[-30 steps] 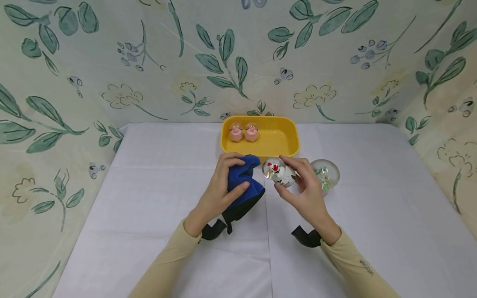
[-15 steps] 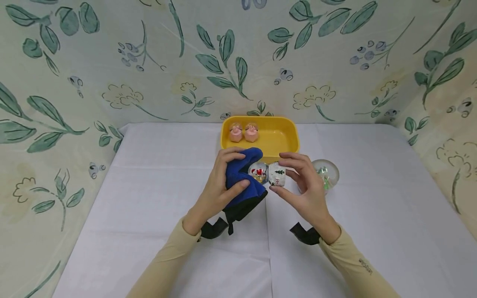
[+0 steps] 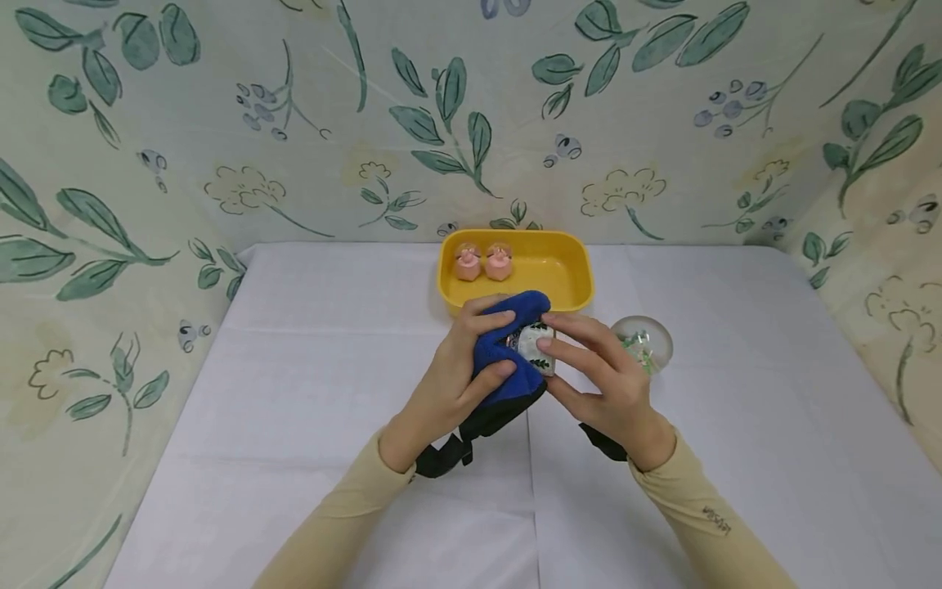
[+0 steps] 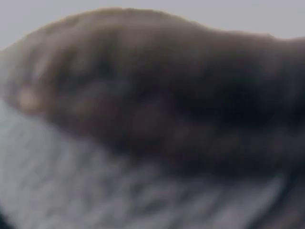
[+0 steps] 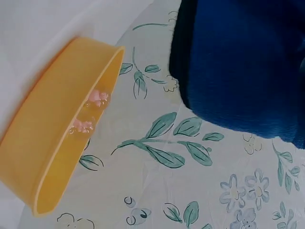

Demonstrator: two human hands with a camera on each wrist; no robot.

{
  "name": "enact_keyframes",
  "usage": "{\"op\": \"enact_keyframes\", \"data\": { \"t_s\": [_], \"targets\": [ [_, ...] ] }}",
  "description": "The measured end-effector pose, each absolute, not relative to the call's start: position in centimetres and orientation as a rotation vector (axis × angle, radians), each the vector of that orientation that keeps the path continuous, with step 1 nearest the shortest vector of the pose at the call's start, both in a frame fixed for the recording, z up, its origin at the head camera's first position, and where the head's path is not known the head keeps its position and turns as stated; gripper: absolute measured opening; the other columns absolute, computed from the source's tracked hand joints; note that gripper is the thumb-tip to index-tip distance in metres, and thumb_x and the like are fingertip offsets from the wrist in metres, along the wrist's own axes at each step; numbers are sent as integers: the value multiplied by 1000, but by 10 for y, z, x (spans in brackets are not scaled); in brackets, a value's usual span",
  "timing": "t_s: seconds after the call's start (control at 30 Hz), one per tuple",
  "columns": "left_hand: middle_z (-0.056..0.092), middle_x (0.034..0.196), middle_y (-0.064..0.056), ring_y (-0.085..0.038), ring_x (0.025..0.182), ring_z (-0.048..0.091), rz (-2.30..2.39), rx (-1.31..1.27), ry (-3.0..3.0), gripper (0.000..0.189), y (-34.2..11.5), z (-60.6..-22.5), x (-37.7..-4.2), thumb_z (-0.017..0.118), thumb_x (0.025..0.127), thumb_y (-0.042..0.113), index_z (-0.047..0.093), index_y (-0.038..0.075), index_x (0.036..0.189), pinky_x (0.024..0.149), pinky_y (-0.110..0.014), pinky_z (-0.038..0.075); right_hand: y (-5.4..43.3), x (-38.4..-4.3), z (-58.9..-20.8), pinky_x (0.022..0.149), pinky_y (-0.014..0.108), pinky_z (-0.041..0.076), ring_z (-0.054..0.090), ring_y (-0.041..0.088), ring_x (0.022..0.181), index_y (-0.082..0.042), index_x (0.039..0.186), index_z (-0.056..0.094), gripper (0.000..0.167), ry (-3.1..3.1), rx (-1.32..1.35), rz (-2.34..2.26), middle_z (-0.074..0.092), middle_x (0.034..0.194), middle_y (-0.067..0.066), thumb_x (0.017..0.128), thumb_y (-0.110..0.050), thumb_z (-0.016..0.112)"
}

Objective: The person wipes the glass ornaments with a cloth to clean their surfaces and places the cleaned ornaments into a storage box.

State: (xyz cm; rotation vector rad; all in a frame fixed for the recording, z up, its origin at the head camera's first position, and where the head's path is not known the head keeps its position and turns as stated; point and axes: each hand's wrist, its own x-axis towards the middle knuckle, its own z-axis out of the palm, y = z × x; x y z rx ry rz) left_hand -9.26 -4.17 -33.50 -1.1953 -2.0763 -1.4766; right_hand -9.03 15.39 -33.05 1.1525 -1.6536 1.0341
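My left hand (image 3: pixel 449 376) grips a folded blue cloth (image 3: pixel 527 306) with a black border, wrapped around the glass end of a small snow globe. The globe's white base (image 3: pixel 533 347), printed with dark green trees, points right out of the cloth. The fingertips of my right hand (image 3: pixel 614 388) hold that base, with one finger laid across it. In the right wrist view the blue cloth (image 5: pixel 243 76) fills the upper right. Only a dark blurred shape shows in the left wrist view. The glass ball is mostly hidden inside the cloth.
A yellow tray (image 3: pixel 557 266) stands at the back of the white-covered table, with two small pink globe ornaments (image 3: pixel 482 262) in its left part. Behind my right hand sits a larger clear snow globe (image 3: pixel 657 337) with green inside. A leaf-patterned curtain (image 3: pixel 471 123) hangs behind.
The snow globe has turned and its glass end has gone left into the cloth. The left hand with the cloth has shifted right, and the right fingers have closed in over the base.
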Motion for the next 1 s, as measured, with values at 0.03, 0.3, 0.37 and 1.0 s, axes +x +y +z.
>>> {"op": "enact_keyframes", "data": {
  "t_s": [0.03,0.3,0.37,1.0],
  "targets": [
    [36,136,-18,-32,121,44,-1453,-1193,-2067,47,-40,-335,-92,37,100,46,35,10,129,101,-40,41,154,-90,-330,92,30,48,62,32,97,6,95,64,28,-1656,1133,1018,61,101,26,91,-22,67],
    [42,127,-21,-34,117,47,-1324,-1255,-1947,30,-37,-334,-94,41,102,36,43,11,119,100,-41,42,156,-82,-332,82,22,51,64,19,85,14,93,61,52,-1817,946,1268,65,90,19,81,-35,76],
    [43,126,-21,-35,115,48,-1316,-1278,-1920,28,-37,-336,-96,42,102,34,45,11,118,100,-41,42,156,-79,-333,76,20,52,64,13,83,16,95,59,52,-1865,898,1466,65,92,14,79,-29,79],
    [49,118,-20,-35,107,51,-1488,-1232,-1765,26,-39,-336,-98,45,102,32,52,8,107,93,-44,48,154,-82,-337,69,19,53,64,17,72,17,100,54,54,-1824,1049,1272,63,93,20,85,-31,72]
  ]
}}
